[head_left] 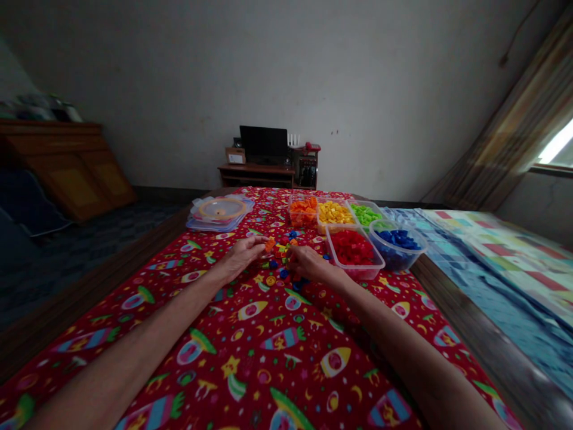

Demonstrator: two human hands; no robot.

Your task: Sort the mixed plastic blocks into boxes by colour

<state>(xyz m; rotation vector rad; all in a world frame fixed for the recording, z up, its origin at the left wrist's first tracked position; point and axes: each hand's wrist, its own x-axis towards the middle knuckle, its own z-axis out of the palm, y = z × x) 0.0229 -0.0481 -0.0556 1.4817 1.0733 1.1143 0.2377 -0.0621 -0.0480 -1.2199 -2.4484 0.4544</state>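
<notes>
Fingers closed, my left hand [244, 254] pinches a small orange toy brick [270, 243] over the red patterned cloth. To its right, my right hand [307, 263] bends down at a cluster of small coloured pieces; its fingertips are partly hidden, and what they hold cannot be made out. Between the hands lie yellow and green bricks [282, 251]. Blue pieces [284, 273] rest nearer to me, several of them close to the right hand.
Clear tubs hold orange [304, 206], yellow [333, 213], green [364, 213], red [353, 248] and blue pieces [398, 240] on the right. Stacked plastic lids [219, 210] lie at the left. A bed [505, 257] adjoins the table's right side. A monitor [263, 143] stands behind.
</notes>
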